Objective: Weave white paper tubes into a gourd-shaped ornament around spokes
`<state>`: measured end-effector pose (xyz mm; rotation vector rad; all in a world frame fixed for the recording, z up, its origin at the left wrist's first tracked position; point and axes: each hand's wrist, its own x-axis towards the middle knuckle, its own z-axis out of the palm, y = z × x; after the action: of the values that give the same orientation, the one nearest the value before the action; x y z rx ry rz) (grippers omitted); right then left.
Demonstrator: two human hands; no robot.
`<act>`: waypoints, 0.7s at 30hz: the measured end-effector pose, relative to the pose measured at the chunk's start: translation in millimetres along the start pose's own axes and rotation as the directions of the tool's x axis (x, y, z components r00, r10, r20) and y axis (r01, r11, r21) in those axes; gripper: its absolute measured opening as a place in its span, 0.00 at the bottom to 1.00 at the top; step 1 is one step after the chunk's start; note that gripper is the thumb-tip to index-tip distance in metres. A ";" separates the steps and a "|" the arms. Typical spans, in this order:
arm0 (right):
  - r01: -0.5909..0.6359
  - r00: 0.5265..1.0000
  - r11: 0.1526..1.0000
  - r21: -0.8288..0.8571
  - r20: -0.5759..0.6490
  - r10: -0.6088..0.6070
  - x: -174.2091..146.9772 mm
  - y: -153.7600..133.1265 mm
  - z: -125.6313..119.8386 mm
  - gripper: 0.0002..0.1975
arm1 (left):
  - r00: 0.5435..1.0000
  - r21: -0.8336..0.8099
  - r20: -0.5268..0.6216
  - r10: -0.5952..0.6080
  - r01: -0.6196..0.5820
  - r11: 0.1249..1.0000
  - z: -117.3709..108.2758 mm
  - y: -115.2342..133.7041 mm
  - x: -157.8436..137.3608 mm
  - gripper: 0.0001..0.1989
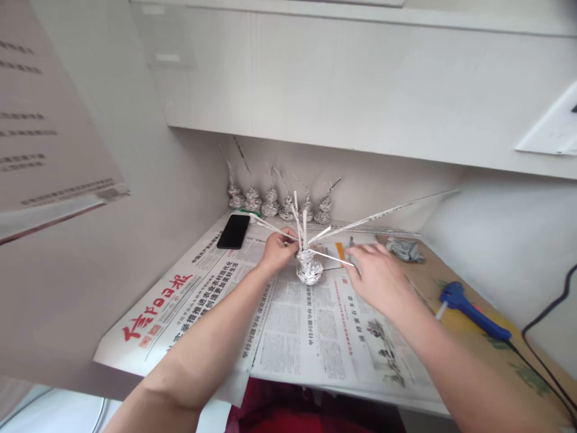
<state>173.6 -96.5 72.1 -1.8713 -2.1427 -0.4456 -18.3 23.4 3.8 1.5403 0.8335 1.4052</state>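
Observation:
A small gourd-shaped piece woven from rolled newspaper strips (309,270) stands upright on the newspaper sheets (288,319). Several strip ends fan up and outward from its neck, a long one reaching far to the right. My left hand (279,249) is closed at the neck's left side, fingertips pinching the base of the strips. To the right, my right hand (378,273) has the end of a thin paper strip (331,257) between thumb and fingers. That strip runs taut from the neck; the fingertips are partly hidden.
Several finished woven gourds (270,203) line the back wall. A black phone (233,231) lies at the left. On the right are a blue glue gun (473,310) with its cord, cardboard (433,270) and a crumpled grey wad (406,249). A white cabinet (315,78) overhangs the table.

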 end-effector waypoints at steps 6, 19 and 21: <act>-0.340 0.935 0.472 0.813 0.237 0.266 27.2 -6.2 60.3 0.09 | 0.999 -0.014 -0.035 -0.035 0.034 0.999 7.8 -1.8 -4.4 0.05; -0.176 0.943 -0.099 0.979 0.197 0.267 25.0 -21.4 82.5 0.12 | 0.997 0.223 0.035 0.062 -0.069 0.972 20.5 16.6 -20.3 0.05; -0.140 0.960 0.040 0.989 0.126 0.249 20.6 -18.6 80.6 0.09 | 0.989 0.311 0.071 0.132 -0.147 0.939 23.6 21.4 -26.3 0.04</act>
<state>152.7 -48.2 5.0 -1.0939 -1.2684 0.8936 -0.3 -12.6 12.9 1.9023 0.9711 1.3761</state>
